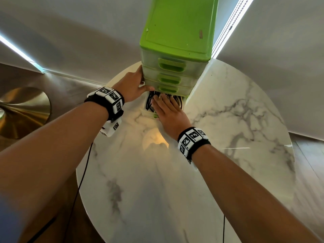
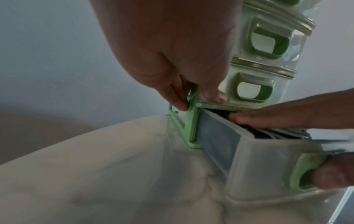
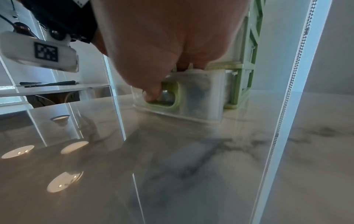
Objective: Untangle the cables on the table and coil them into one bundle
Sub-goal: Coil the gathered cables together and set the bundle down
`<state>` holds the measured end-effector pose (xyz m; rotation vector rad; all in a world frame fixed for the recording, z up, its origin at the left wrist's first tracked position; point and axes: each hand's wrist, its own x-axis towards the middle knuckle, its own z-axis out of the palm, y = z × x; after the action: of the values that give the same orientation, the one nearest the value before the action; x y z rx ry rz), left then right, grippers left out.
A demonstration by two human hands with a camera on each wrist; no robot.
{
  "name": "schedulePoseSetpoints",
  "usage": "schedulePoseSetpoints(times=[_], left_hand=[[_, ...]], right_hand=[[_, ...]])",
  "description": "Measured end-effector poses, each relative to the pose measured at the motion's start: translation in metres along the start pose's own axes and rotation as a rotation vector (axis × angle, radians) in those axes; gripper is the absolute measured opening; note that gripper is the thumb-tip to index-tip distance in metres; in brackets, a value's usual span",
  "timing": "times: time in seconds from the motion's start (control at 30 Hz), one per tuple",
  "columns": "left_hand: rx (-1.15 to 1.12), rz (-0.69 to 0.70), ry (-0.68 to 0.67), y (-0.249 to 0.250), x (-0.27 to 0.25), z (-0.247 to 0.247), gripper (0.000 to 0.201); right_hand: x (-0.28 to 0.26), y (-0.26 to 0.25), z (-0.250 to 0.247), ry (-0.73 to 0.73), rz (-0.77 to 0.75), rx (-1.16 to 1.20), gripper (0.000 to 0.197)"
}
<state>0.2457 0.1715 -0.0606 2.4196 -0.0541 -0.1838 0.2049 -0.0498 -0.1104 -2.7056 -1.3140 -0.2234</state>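
Note:
A green drawer tower point(image 1: 175, 41) stands at the far side of the round marble table point(image 1: 228, 120). Its translucent bottom drawer point(image 2: 216, 136) is pulled out and holds tangled black and white cables point(image 1: 149, 100). My left hand point(image 1: 133, 83) grips the tower's lower left corner, thumb on the front and fingers behind the green frame point(image 2: 191, 125). My right hand point(image 1: 166, 111) lies over the drawer with its fingers point(image 2: 268, 119) flat on the cables point(image 2: 264, 134). Its thumb point(image 3: 151, 94) is hooked into the drawer's green handle point(image 3: 176, 98).
The tower's upper drawers point(image 1: 170, 76) are closed. A window blind with a bead chain point(image 1: 226, 27) hangs behind the tower on the right. A brass-coloured round base point(image 1: 22, 111) sits on the floor at left. Thin black wires point(image 1: 82, 172) trail from my wrist cameras.

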Motion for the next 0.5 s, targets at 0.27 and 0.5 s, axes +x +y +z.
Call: schedulePoseSetpoints(times=[0.27,0.5], left_hand=[[0.020,-0.022,-0.018,-0.007,0.005,0.003,0.074],[0.035,-0.031,-0.036,-0.009,0.005,0.001,0.075]], right_hand=[[0.001,0.019,-0.011,-0.015,-0.091,0.044,0.059],[-0.018,0.024,-0.031,0.276,0.366,0.207,0.031]])
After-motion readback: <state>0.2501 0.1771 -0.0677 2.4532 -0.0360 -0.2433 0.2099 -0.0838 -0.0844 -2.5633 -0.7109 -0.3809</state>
